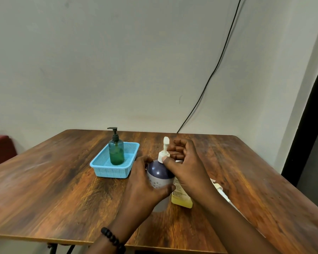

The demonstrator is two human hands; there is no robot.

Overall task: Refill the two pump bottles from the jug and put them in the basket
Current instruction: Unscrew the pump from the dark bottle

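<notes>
A purple-and-white pump bottle (159,173) stands upright near the middle of the wooden table (62,189). My left hand (143,186) wraps around its body. My right hand (187,167) pinches the white pump collar (162,156) at its neck, thumb on the collar. A green pump bottle (116,151) with a black pump stands inside the light blue basket (110,171) to the left. The jug of yellow liquid (182,197) stands just behind the purple bottle, mostly hidden by my right hand and wrist.
A white object (221,191), perhaps a cap or funnel, lies on the table to the right, partly behind my right forearm. A black cable (209,77) runs down the wall behind the table. A dark red object (0,149) sits at the far left.
</notes>
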